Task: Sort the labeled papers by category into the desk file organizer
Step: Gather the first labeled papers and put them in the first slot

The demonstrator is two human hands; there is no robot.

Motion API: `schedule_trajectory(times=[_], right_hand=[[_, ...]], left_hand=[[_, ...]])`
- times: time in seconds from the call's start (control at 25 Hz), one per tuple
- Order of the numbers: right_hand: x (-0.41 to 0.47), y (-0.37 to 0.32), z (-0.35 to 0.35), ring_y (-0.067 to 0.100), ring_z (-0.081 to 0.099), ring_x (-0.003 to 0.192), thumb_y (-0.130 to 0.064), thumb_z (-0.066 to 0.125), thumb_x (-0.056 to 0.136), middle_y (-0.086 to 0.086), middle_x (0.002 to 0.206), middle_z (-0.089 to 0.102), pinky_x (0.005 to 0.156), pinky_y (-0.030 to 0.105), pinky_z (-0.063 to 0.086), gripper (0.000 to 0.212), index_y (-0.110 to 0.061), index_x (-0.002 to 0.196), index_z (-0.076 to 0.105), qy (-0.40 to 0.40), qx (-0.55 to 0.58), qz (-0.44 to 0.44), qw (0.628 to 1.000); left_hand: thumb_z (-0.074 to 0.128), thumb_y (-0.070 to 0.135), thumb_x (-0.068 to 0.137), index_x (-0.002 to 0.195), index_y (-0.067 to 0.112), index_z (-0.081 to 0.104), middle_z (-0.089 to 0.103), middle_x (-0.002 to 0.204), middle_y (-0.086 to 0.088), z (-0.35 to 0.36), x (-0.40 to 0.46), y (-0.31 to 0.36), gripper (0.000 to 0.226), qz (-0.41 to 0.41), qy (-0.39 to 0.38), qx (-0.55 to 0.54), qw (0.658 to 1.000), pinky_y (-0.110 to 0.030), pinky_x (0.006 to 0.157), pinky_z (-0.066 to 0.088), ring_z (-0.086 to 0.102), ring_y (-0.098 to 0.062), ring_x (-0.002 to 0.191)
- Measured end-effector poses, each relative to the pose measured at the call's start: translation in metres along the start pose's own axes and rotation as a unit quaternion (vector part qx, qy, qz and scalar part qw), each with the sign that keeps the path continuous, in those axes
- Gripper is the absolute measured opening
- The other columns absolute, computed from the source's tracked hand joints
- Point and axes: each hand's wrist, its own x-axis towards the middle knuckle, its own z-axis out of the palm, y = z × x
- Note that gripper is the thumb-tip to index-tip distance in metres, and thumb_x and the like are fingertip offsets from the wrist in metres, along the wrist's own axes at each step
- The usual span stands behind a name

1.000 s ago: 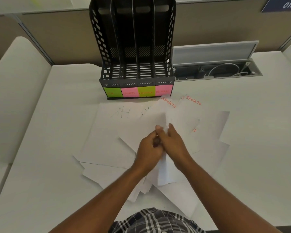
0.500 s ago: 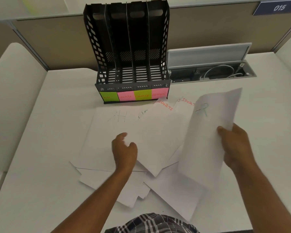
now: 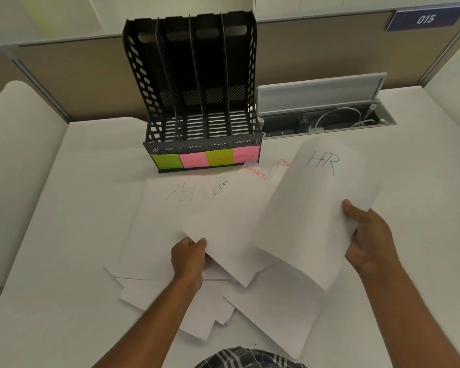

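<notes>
The right hand (image 3: 369, 240) pinches the right edge of a thin white sheet marked "HR" (image 3: 311, 213), thumb on top, the other fingers hidden beneath; the sheet bows upward off the pile and its top corner blurs. The left hand (image 3: 189, 258) grips the near left edge of a sheet marked "SPORTS" (image 3: 231, 221) in orange, its fingers curled under the paper and out of sight. Half a second ago that hand lay flat on the pile, and the right held its sheet higher and farther right, its writing showing only faintly through the back; now the "HR" faces up.

Under and between the hands, a loose pile of papers (image 3: 154, 235) fans over the white tabletop (image 3: 51, 261). One sheet left of the left hand shows "HR" mirrored through the paper; another label beyond is cut to a few letters by overlap.

Beyond the hands stands the black plastic file organizer (image 3: 197, 88), four perforated slots, all dark inside. Green and pink sticky notes (image 3: 206, 159) line its front: "HR", a smudged one, "FINANCE", and one hard to read. Right of it, an open cable tray (image 3: 327, 118) holds white cords. A plaid shirt (image 3: 245, 358) is cropped at the bottom.
</notes>
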Motion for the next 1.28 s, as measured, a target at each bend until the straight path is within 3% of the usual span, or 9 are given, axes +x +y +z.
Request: schedule_trajectory(times=[0.16,0.4,0.56,0.72,0.76,0.84,0.96,1.08,1.28], right_hand=[[0.016,0.034,0.009,0.029,0.072,0.103,-0.004,0.061,0.095,0.011,0.123,0.073,0.087,0.046,0.059,0.035,-0.008,0.13,0.064,0.004,-0.02,0.057,0.998],[0.031,0.097,0.016,0.031,0.068,0.098,-0.01,0.065,0.096,0.01,0.114,0.072,0.084,0.042,0.056,0.03,-0.008,0.126,0.063,0.058,-0.183,0.085,0.978],[0.039,0.105,0.016,0.024,0.068,0.087,-0.011,0.064,0.096,0.003,0.1,0.071,0.064,0.031,0.053,0.021,-0.015,0.116,0.063,0.068,-0.203,0.085,0.973],[0.043,0.105,0.016,0.024,0.069,0.091,-0.01,0.063,0.096,0.002,0.103,0.072,0.069,0.032,0.054,0.02,-0.016,0.115,0.065,0.052,-0.222,0.064,0.972],[0.044,0.105,0.015,0.027,0.069,0.095,-0.011,0.063,0.096,0.005,0.107,0.072,0.074,0.034,0.056,0.022,-0.013,0.118,0.065,0.054,-0.233,0.064,0.969],[0.047,0.106,0.012,0.033,0.067,0.104,-0.012,0.063,0.097,0.009,0.116,0.07,0.089,0.043,0.056,0.03,-0.008,0.127,0.063,0.064,-0.252,0.068,0.963],[0.052,0.107,0.009,0.035,0.065,0.11,-0.014,0.063,0.097,0.012,0.123,0.069,0.1,0.05,0.052,0.036,-0.007,0.132,0.061,0.064,-0.273,0.06,0.958],[0.053,0.11,0.009,0.035,0.065,0.109,-0.016,0.063,0.098,0.011,0.123,0.069,0.097,0.048,0.053,0.036,-0.007,0.133,0.061,0.063,-0.28,0.051,0.957],[0.055,0.113,0.005,0.036,0.065,0.111,-0.018,0.063,0.098,0.012,0.126,0.068,0.102,0.053,0.051,0.039,-0.007,0.135,0.06,0.063,-0.286,0.051,0.955]], left_hand=[[0.066,-0.001,0.088,0.089,-0.012,0.066,0.074,0.09,-0.028,0.006,-0.008,-0.01,0.011,-0.059,-0.053,-0.075,0.994,-0.048,0.066,0.063,0.075,-0.038,0.082],[0.066,-0.002,0.091,0.095,-0.005,0.068,0.077,0.091,-0.021,0.012,-0.03,-0.031,0.006,-0.089,-0.148,-0.098,0.98,-0.044,0.069,0.063,0.076,-0.035,0.084],[0.068,0.002,0.087,0.099,0.008,0.076,0.079,0.094,-0.013,0.013,-0.038,-0.029,0.016,-0.056,-0.24,-0.024,0.969,-0.036,0.07,0.062,0.077,-0.028,0.085],[0.065,0.004,0.086,0.096,0.013,0.074,0.078,0.089,-0.012,0.014,-0.039,-0.023,0.017,0.0,-0.344,0.131,0.93,-0.039,0.069,0.063,0.076,-0.026,0.075],[0.062,0.003,0.085,0.09,0.015,0.071,0.077,0.086,-0.011,0.012,-0.036,-0.021,0.016,0.043,-0.339,0.205,0.917,-0.04,0.068,0.063,0.075,-0.027,0.073],[0.055,0.007,0.081,0.081,0.018,0.064,0.073,0.082,-0.006,0.004,-0.027,-0.016,0.014,0.189,-0.22,0.356,0.888,-0.04,0.07,0.06,0.071,-0.028,0.075],[0.061,0.01,0.081,0.102,0.012,0.064,0.065,0.105,-0.01,-0.007,-0.011,-0.014,0.022,0.387,-0.021,0.453,0.803,-0.039,0.08,0.051,0.063,-0.032,0.1],[0.065,0.031,0.087,0.145,0.013,0.038,0.033,0.154,-0.019,-0.005,0.004,-0.013,0.066,0.312,0.006,0.562,0.766,-0.053,0.111,0.033,0.03,-0.037,0.143],[0.064,0.037,0.09,0.155,0.011,0.012,0.006,0.164,-0.023,0.002,0.012,-0.007,0.087,0.248,-0.046,0.594,0.764,-0.066,0.116,0.017,0.005,-0.04,0.152]])
